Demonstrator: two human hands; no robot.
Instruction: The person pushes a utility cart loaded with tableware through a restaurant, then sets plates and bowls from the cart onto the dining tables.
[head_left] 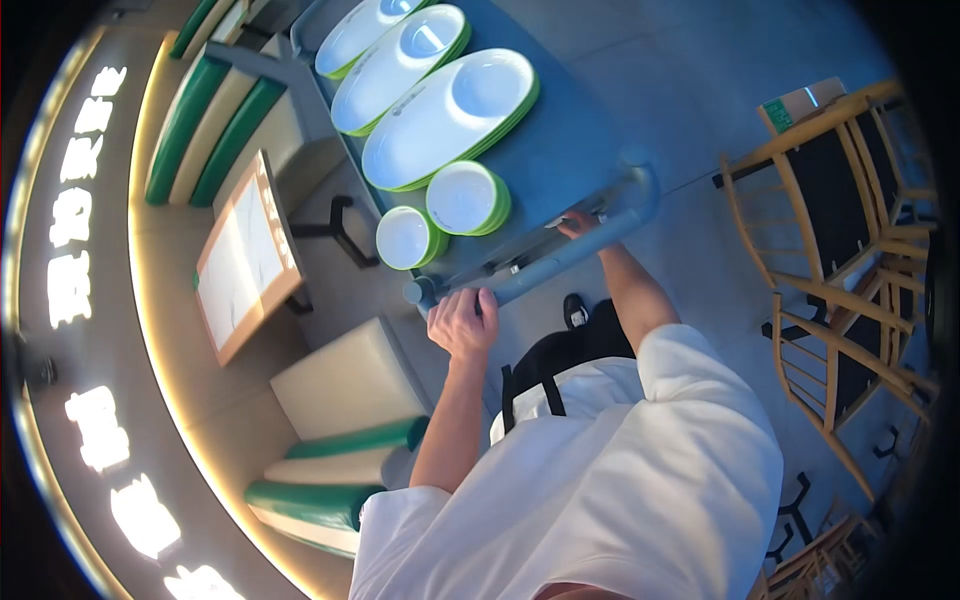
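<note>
Head: 2 hands (465, 322) (576, 225), 1 cart (575, 135), 2 bowl stacks (466, 198) (407, 238).

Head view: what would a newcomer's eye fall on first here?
Probably the glowing white wall characters down the picture's left side, then the stacked white oval plates with lime-green sides on the blue-grey cart, top centre. Below, the bare left hand curls over the cart's grey tubular handle, the right hand farther along.
</note>
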